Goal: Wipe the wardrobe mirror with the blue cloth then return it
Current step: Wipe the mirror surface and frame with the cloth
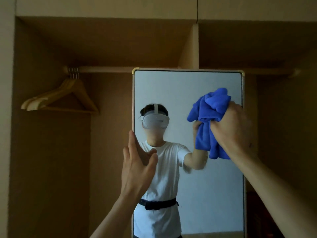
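Your right hand (231, 127) clenched the blue cloth (208, 117) in a loose bunch at the upper right of the mirror (171, 90), with its tails hanging below your fist. The cloth looked soft, light and floppy, so a grip round its gathered middle suited it, though a flatter pad would probably cover more glass. Your left hand (137, 167) lay with straight fingers along the mirror's left edge, likely steadying a panel that seemed thin and breakable.
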The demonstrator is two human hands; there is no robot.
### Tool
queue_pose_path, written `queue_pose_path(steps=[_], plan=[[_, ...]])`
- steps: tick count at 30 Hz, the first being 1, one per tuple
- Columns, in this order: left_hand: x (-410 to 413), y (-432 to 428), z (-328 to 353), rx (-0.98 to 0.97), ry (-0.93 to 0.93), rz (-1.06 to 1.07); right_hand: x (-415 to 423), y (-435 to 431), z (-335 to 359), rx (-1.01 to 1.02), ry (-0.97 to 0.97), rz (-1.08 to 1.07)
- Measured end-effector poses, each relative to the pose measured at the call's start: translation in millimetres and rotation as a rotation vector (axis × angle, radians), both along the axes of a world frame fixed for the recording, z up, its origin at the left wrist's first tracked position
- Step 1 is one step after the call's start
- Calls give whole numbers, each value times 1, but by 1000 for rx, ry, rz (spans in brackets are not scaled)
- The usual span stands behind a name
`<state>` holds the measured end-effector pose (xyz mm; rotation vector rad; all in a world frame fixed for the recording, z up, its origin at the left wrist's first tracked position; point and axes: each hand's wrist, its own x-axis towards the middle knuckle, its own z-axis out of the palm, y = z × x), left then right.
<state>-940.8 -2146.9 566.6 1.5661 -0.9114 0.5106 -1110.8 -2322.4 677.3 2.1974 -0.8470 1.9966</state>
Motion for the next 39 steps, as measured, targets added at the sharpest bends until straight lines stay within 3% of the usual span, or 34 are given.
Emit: queue_pose_path(steps=[9, 16, 24, 33, 39], plan=[[1, 7, -16, 16, 70, -105, 55, 69, -5, -142, 162, 105], [1, 11, -22, -11, 95, -194, 85, 101, -26, -375, 340, 17], [5, 25, -32, 46, 95, -279, 71, 101, 4, -680, 728, 57], [7, 32, -33, 38, 134, -330, 74, 97, -31, -659, 660, 123], [9, 34, -47, 19, 189, -301, 80, 98, -82, -640, 724, 141]])
